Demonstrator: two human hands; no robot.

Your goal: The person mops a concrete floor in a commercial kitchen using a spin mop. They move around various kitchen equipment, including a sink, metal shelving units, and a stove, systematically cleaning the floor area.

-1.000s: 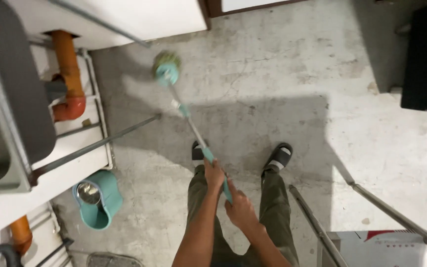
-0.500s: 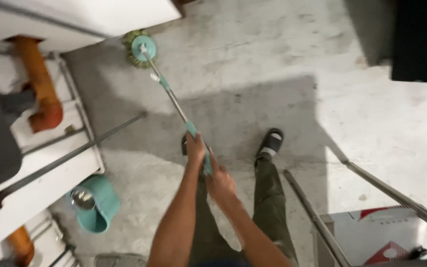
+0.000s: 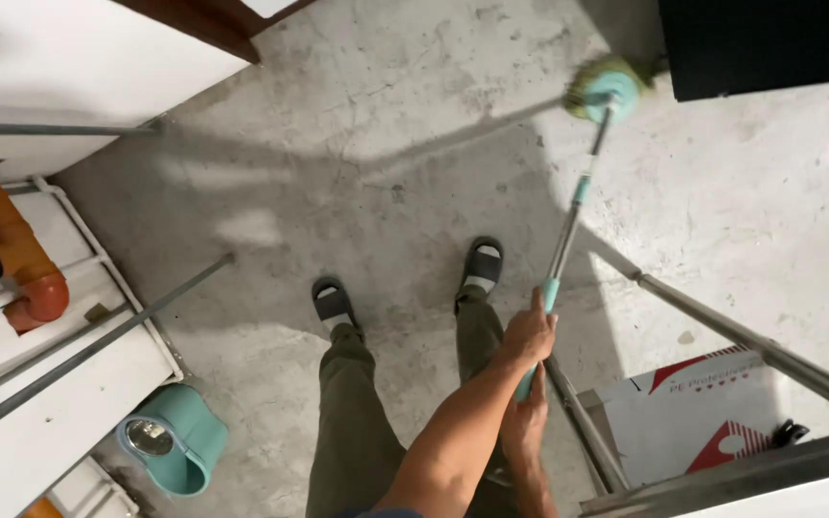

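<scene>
I stand in dark sandals on a grey concrete floor (image 3: 386,125) and hold a mop with both hands. My left hand (image 3: 527,336) grips the teal part of the mop handle (image 3: 568,225). My right hand (image 3: 525,422) grips the handle's lower end, just below the left hand. The handle slants up and to the right. The mop head (image 3: 606,88), teal with yellow-green fibres, rests on the floor beside a black object (image 3: 769,43) at the upper right.
A teal mop bucket (image 3: 170,441) sits at the lower left by a white frame with an orange pipe (image 3: 11,249). Slanted metal bars (image 3: 741,336) and a white and red cardboard box (image 3: 693,412) stand at the right. A white cabinet (image 3: 79,58) fills the upper left.
The mop head has swung from the left, near the white cabinet, across the floor to the right by the black object. Both hands moved right with the handle.
</scene>
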